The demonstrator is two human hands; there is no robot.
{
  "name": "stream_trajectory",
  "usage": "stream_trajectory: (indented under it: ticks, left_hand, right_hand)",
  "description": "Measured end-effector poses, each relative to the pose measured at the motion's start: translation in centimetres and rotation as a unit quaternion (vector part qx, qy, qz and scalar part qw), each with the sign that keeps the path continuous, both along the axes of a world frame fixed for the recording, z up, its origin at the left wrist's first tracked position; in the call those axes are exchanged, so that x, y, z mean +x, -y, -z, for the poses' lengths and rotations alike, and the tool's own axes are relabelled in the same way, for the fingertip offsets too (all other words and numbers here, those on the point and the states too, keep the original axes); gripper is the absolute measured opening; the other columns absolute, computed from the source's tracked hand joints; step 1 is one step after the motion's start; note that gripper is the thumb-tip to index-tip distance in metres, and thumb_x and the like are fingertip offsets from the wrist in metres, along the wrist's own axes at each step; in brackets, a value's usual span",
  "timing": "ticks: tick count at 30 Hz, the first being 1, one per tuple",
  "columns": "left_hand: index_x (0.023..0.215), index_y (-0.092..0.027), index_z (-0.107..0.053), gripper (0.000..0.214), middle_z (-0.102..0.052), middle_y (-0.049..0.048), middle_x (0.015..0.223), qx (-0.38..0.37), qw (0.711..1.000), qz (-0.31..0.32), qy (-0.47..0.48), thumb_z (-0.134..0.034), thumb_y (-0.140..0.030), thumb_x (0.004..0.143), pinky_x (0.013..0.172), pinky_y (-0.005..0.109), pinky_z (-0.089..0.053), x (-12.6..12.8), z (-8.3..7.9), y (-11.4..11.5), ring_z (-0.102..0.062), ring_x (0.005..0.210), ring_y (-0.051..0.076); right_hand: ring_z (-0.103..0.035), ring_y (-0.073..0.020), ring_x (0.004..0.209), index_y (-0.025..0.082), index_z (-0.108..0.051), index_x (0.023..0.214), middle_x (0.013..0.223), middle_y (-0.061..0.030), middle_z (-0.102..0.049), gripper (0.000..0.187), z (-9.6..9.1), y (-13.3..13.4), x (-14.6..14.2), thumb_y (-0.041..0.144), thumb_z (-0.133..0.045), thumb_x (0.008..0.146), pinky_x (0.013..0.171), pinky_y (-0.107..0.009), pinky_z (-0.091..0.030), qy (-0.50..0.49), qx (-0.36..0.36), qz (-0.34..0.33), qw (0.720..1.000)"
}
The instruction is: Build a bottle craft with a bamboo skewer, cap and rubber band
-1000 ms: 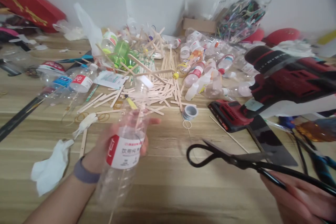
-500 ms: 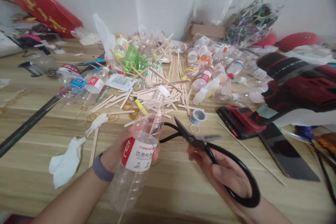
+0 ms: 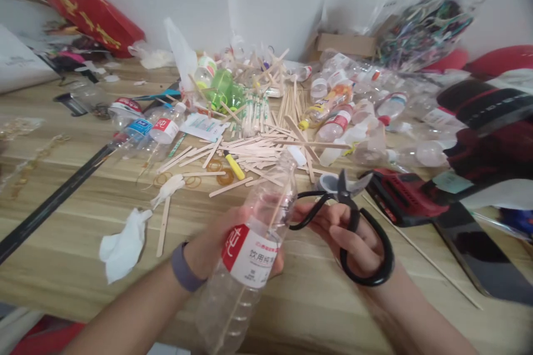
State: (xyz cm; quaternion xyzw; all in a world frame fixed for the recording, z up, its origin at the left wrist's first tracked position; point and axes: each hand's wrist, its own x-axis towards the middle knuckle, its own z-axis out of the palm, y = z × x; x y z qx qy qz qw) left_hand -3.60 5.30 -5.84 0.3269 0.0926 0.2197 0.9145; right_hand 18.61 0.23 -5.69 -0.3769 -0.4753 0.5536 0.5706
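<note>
My left hand [image 3: 214,241] wraps round a clear plastic bottle [image 3: 252,258] with a red and white label, tilted with its neck away from me. A thin wooden stick [image 3: 278,208] runs lengthwise along the bottle. In my right hand [image 3: 364,252] is a pair of scissors [image 3: 345,199] with large black handle loops, its blades parted and pointing up. One loop reaches close to the bottle's right side; whether they touch I cannot tell. Past the bottle lie many flat wooden sticks [image 3: 254,150] and a yellow-handled tool [image 3: 234,166].
Several plastic bottles [image 3: 333,122] lie at the back right. A red and black power drill [image 3: 400,194] and a dark phone [image 3: 483,255] are on the right. On the left are a crumpled white tissue [image 3: 125,247], a long black bar [image 3: 54,205] and rubber bands [image 3: 225,176].
The scissors have turned in my right hand, blades now pointing up, and moved nearer the bottle. The view has shifted, so the table things appear further right, except the scissors.
</note>
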Motion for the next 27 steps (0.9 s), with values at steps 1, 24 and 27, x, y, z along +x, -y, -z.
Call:
stream_trajectory:
  ticks: [1,24,27]
  left_hand:
    - [0.133,-0.015,-0.047,0.074,-0.072,0.0111,0.078,-0.004,1.0,-0.005,-0.012,-0.057,-0.064,0.079,0.053,0.024,-0.045,0.0,-0.2,0.0,-0.065,0.062,0.019]
    - [0.117,-0.026,-0.052,0.054,-0.065,0.0048,0.112,0.034,0.957,-0.268,-0.104,-0.074,-0.045,0.072,0.066,0.032,-0.054,1.1,-1.2,-0.1,-0.068,0.074,0.02]
    - [0.119,-0.025,-0.049,0.055,-0.067,0.0043,0.109,0.052,0.949,-0.29,-0.113,-0.074,-0.043,0.073,0.069,0.031,-0.055,1.2,-1.2,0.0,-0.068,0.074,0.018]
  right_hand:
    - [-0.07,-0.0276,0.097,0.024,-0.054,0.073,0.1,-0.0057,-0.074,0.016,0.2,0.0,0.6,0.032,-0.066,0.082,0.087,-0.05,-0.054,0.02,0.019,0.018,0.999]
    - [-0.059,-0.0098,0.043,0.023,-0.053,0.124,0.06,0.0062,-0.059,0.04,-2.7,5.8,-2.1,0.029,-0.06,0.085,0.037,-0.016,-0.043,0.572,0.108,0.088,0.808]
    - [-0.06,-0.0095,0.045,0.023,-0.053,0.126,0.061,0.0068,-0.061,0.042,-2.6,5.8,-2.4,0.027,-0.059,0.085,0.039,-0.016,-0.045,0.569,0.097,0.072,0.814]
